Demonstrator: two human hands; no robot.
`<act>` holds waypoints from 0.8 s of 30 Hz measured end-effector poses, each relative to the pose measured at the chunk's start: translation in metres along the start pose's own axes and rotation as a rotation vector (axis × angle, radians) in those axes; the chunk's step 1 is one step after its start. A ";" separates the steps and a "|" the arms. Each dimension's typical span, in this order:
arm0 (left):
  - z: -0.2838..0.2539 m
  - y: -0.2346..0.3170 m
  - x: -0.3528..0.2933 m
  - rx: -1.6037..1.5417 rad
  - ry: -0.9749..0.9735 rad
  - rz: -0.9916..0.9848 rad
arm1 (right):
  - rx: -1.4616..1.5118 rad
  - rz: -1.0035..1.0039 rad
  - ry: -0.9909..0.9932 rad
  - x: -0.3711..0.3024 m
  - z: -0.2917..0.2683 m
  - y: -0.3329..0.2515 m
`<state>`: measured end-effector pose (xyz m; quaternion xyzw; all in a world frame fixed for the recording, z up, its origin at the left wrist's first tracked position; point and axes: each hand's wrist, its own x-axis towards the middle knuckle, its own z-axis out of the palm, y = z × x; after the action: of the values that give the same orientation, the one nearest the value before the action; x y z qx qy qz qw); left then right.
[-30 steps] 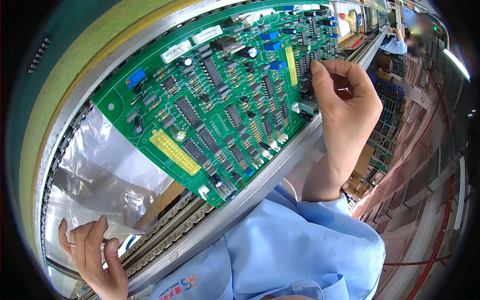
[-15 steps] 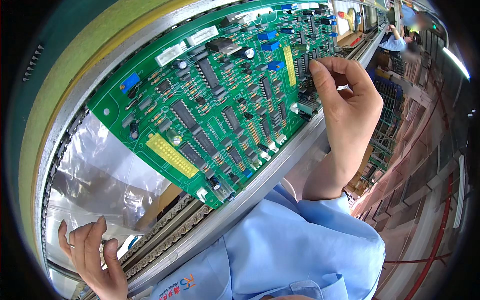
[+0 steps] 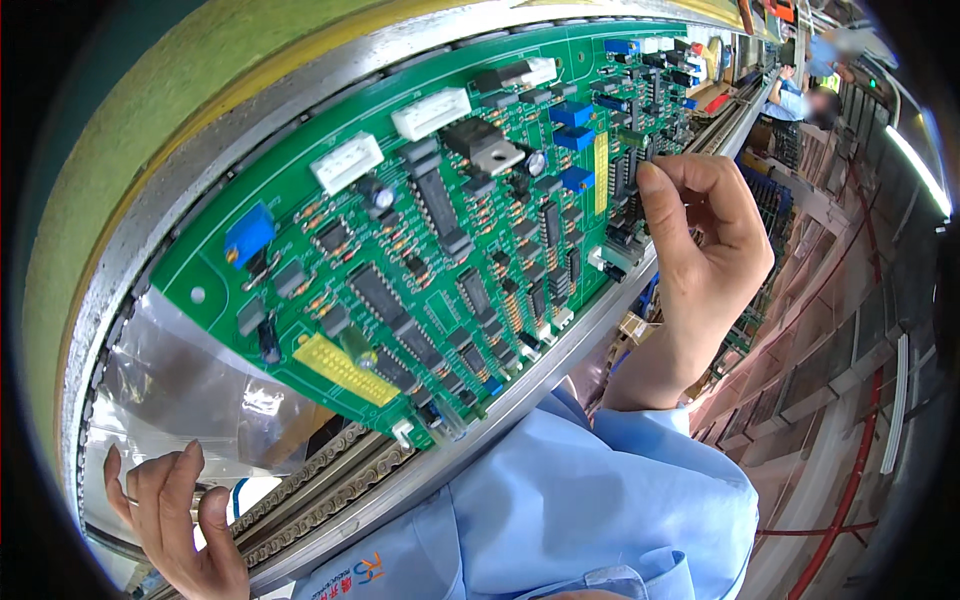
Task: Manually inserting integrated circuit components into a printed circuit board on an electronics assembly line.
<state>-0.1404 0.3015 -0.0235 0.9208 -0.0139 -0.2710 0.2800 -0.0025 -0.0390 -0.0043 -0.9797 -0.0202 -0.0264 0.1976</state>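
A green circuit board point(image 3: 235, 345) lies across the view, crowded with black chips, resistors, capacitors, blue trimmers point(image 3: 251, 234) and white connectors point(image 3: 347, 163). Over its right part, my right hand point(image 3: 705, 225) is closed in a pinch, thumb and forefinger meeting beside a row of black chips point(image 3: 622, 172). Whatever the fingertips hold, if anything, is hidden. Two yellow strips point(image 3: 345, 370) are on the board, one near its lower left edge and one nearer my right hand. At the lower left, my left hand point(image 3: 180, 520) stays off the board with its fingers spread and nothing in them.
A metal rail point(image 3: 520, 385) runs along the board's near edge, with a roller chain point(image 3: 320, 490) beside it. Clear plastic film point(image 3: 190, 385) lies below the board's left end. A curved metal and yellow edge point(image 3: 150, 180) borders the far side. Another person point(image 3: 790, 100) is at the far right.
The view has shifted, so the board appears lower and somewhat larger. My right hand keeps its pinch near the same chips. My left hand remains spread with little movement.
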 end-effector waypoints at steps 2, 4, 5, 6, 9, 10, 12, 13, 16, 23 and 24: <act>-0.001 -0.002 0.001 0.007 -0.008 0.006 | 0.010 0.009 0.002 -0.001 0.002 -0.003; 0.002 -0.007 0.004 -0.001 0.017 0.015 | 0.023 0.015 0.007 -0.002 0.006 -0.005; 0.003 -0.011 0.006 -0.005 0.042 0.030 | 0.023 0.009 0.012 -0.002 0.008 -0.005; 0.006 -0.014 0.007 -0.010 0.066 0.044 | 0.023 0.003 0.014 -0.003 0.010 -0.005; 0.009 -0.021 0.009 -0.026 0.115 0.068 | 0.022 0.019 0.008 -0.004 0.013 -0.006; 0.007 -0.023 0.009 -0.022 0.066 0.070 | 0.041 0.020 0.013 -0.004 0.014 -0.006; 0.007 -0.026 0.008 -0.023 0.018 0.070 | 0.029 0.017 0.017 -0.004 0.016 -0.009; 0.008 -0.027 0.007 -0.044 0.034 0.068 | 0.021 0.018 0.027 -0.004 0.017 -0.010; 0.008 -0.030 0.008 -0.067 0.048 0.065 | -0.009 0.023 0.025 -0.004 0.017 -0.016; 0.004 -0.027 0.008 -0.086 -0.002 0.015 | -0.010 -0.031 -0.014 -0.003 0.012 -0.020; 0.004 -0.027 0.007 -0.084 -0.002 0.018 | -0.011 -0.028 -0.010 -0.002 0.011 -0.020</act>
<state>-0.1394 0.3209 -0.0437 0.9079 -0.0113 -0.2697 0.3206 -0.0054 -0.0162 -0.0069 -0.9805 -0.0350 -0.0242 0.1919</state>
